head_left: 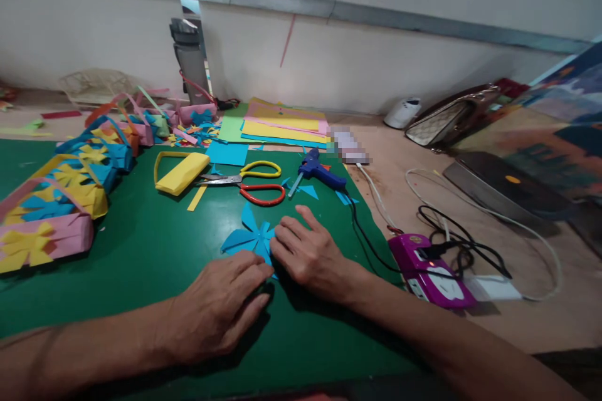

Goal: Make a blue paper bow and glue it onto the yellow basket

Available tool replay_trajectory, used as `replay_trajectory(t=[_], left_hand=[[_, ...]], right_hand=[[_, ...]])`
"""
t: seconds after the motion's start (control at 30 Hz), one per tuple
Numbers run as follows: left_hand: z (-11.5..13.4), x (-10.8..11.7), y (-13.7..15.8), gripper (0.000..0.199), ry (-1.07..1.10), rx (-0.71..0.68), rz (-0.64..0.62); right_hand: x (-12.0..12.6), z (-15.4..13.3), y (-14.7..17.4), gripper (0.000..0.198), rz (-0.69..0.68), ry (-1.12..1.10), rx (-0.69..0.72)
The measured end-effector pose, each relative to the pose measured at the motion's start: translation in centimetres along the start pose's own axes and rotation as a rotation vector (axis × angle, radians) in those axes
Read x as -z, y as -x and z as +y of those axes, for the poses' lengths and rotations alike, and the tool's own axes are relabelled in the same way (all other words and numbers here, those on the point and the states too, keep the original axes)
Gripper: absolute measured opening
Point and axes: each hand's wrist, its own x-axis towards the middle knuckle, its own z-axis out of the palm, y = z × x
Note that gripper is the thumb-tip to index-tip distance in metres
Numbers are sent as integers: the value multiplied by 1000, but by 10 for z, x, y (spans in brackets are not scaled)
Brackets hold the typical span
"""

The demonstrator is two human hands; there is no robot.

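Note:
A blue paper flower (258, 237) with several pointed petals lies on the green mat (141, 301), between my two hands. My left hand (230, 297) rests at its near side, fingers stretched out over the lower petals and the thumb apart from them. Curled fingers of my right hand (308, 250) press on the petals at the right, one finger raised; its thumb is hidden. Beyond the flower lie scissors (262, 199) with one yellow and one red handle, a blue glue gun (322, 170) and a small yellow paper basket (182, 174).
Finished paper baskets (70, 225) with flowers line the left side. Coloured paper sheets (282, 125) and scraps lie behind. A purple power strip (433, 272) with cables sits at the right. A bottle (189, 62), a phone (348, 145) and a bag (451, 116) stand farther back.

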Motion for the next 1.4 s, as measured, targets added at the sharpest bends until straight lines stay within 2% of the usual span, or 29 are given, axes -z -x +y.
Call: replay_trajectory(t=[0.1,0.17,0.27,0.33,0.5,0.67,0.77,0.83,0.93,1.0,1.07,1.13,1.23,1.4], left_hand=[[-13,9,-6,25,-42,-18,97],[-31,12,-13,26,-179,43,86],[-58,13,-21,42,-345,82,-39],[-67,12,-24,45,-388,55,-128],[-60,12,-27,37,-456,64,-266],[-49,15,-26,28,-384,83,-312],[-48,19,-24,27,-224,75,-277],[-51,22,-23,28,-166,83,-194],[-60,24,-24,29,-223,110,-111],[-63,22,-24,31,-269,107,-142],[-64,18,-23,29,-287,87,-191],[-62,13,-22,26,-273,67,-201],[-56,8,-18,26,-219,69,-150],[-50,8,-13,27,-202,42,-133]], right_hand=[[5,2,0,33,-9,3,-62],[11,-1,2,30,-21,-30,-93],[19,-10,7,29,-29,-84,-50],[20,-17,9,28,-38,-87,12],[13,-21,9,25,-54,9,78],[9,-1,10,28,-40,164,-27],[11,11,10,29,-78,273,-142],[14,12,11,29,-75,285,-162],[19,3,11,29,1,180,-21],[20,-6,10,30,43,93,100],[20,-14,8,32,48,47,164],[18,-19,5,32,27,45,182],[15,-22,1,32,-3,63,200],[7,-19,0,29,-9,57,196]])
